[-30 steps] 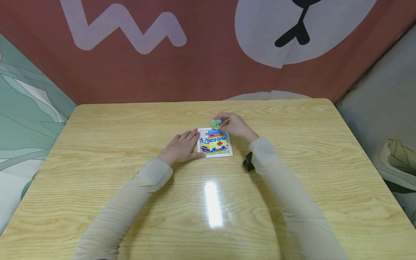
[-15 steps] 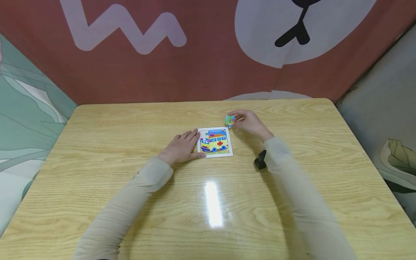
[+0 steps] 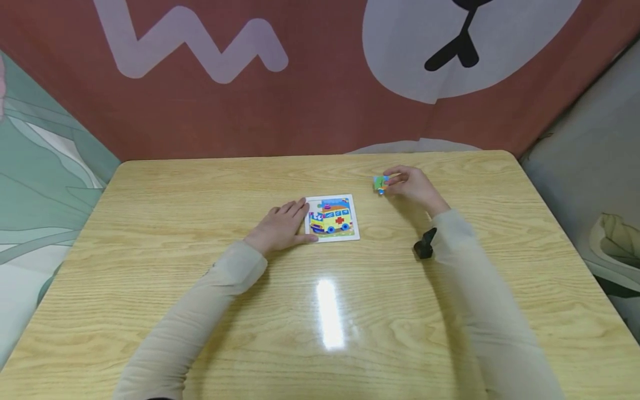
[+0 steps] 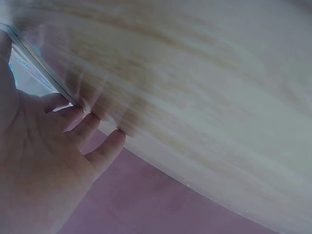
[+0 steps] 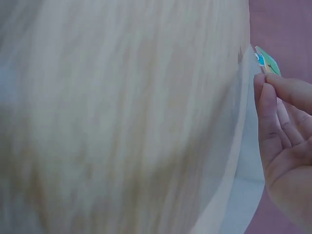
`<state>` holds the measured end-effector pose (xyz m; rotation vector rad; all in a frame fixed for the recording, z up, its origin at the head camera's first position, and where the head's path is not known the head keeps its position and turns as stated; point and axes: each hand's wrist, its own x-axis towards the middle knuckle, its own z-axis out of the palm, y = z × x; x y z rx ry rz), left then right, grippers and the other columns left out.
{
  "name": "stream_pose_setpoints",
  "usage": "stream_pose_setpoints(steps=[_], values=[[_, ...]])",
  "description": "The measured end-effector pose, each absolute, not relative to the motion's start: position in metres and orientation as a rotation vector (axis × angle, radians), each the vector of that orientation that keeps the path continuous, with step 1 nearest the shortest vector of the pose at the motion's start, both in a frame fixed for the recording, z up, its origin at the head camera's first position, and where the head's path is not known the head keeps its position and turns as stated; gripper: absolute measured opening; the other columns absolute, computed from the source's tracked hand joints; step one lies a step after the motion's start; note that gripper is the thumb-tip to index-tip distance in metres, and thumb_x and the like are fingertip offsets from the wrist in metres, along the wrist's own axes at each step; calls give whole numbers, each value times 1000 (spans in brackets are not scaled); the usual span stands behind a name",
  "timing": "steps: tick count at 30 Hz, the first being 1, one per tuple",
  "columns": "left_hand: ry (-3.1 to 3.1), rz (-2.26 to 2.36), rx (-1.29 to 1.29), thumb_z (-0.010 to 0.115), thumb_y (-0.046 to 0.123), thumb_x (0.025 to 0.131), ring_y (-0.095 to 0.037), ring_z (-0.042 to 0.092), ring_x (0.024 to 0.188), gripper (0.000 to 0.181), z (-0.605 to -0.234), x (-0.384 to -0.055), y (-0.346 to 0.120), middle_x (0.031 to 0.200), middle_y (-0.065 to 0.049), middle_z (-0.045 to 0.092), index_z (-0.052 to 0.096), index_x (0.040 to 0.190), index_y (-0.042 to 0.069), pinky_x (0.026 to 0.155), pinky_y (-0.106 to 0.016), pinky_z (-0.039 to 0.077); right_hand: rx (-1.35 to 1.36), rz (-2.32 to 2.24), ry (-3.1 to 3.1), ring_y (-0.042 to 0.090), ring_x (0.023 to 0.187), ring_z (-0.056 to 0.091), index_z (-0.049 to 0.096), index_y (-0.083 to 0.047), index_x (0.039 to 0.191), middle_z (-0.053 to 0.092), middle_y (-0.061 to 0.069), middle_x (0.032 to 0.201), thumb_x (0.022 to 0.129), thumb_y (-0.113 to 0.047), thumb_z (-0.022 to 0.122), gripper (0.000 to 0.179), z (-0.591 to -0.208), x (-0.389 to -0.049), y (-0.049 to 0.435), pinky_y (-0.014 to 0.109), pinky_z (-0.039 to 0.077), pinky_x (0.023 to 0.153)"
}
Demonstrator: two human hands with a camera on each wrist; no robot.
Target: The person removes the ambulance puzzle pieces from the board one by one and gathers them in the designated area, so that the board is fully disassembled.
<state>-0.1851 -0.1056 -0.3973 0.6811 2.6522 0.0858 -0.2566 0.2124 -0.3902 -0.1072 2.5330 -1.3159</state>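
A white-framed jigsaw puzzle [image 3: 332,218] with a yellow ambulance picture lies on the table, a bare patch showing at its upper left. My left hand [image 3: 282,225] rests at its left edge, fingers straight, the thumb along the lower left corner. In the left wrist view the fingertips of that hand [image 4: 53,141] meet the tabletop beside the frame. Right of the puzzle, my right hand [image 3: 412,186] pinches a green and blue puzzle piece [image 3: 380,184] between thumb and fingers. The right wrist view shows the puzzle piece [image 5: 267,59] edge-on at the fingertips of the right hand [image 5: 287,126].
The wooden table [image 3: 200,322] ends at a back edge just beyond the hands, against a reddish-brown cloth [image 3: 320,116] with pale shapes. A black device [image 3: 424,244] sits at the right wrist. Light reflects off the table's middle.
My right hand has moved right, away from above the puzzle, carrying the pinched puzzle piece with it. The left hand has stayed in place on the frame's left edge.
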Motion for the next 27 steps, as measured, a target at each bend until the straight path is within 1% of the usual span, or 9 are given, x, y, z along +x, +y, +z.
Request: stream_pose_setpoints(steps=[5, 9, 14, 19, 22, 27], values=[[2653, 80, 681, 40, 65, 92, -30, 12, 150, 90, -399, -186, -106, 163, -9, 4, 9, 155, 9, 119, -52, 20, -69, -1305, 2512, 3, 88, 59, 51, -2, 136, 58, 24, 124, 93, -9, 59, 43, -392, -256, 224, 17, 52, 75], [2652, 81, 691, 39, 65, 93, -30, 12, 150, 90, -399, -186, -106, 163, -10, 4, 9, 155, 8, 119, -52, 20, -60, -1299, 2491, -3, 83, 57, 49, -1, 137, 57, 25, 126, 93, -8, 59, 45, -393, -256, 230, 14, 51, 73], [2652, 82, 683, 39, 65, 92, -29, 11, 150, 90, -399, -187, -106, 163, -9, 3, 8, 155, 8, 120, -52, 19, -72, -1311, 2450, -7, 79, 57, 46, 3, 138, 58, 25, 124, 93, -6, 58, 47, -394, -257, 234, 13, 52, 72], [2646, 83, 679, 39, 65, 92, -29, 10, 150, 90, -399, -187, -106, 163, -9, 2, 7, 155, 8, 120, -52, 18, -77, -1309, 2415, -8, 77, 57, 44, 4, 139, 55, 27, 126, 94, -4, 56, 47, -395, -259, 235, 13, 52, 74], [2644, 86, 683, 39, 65, 93, -30, 10, 150, 90, -399, -187, -106, 163, -9, 3, 8, 155, 8, 120, -52, 18, -68, -1307, 2402, -8, 77, 57, 43, 4, 141, 55, 24, 124, 95, -4, 55, 48, -396, -258, 235, 12, 52, 75], [2645, 87, 685, 40, 65, 93, -29, 11, 150, 90, -399, -187, -106, 163, -9, 4, 8, 155, 8, 120, -52, 19, -48, -1316, 2384, -7, 78, 57, 42, 4, 141, 57, 11, 113, 95, -4, 54, 48, -396, -257, 235, 11, 52, 75]])
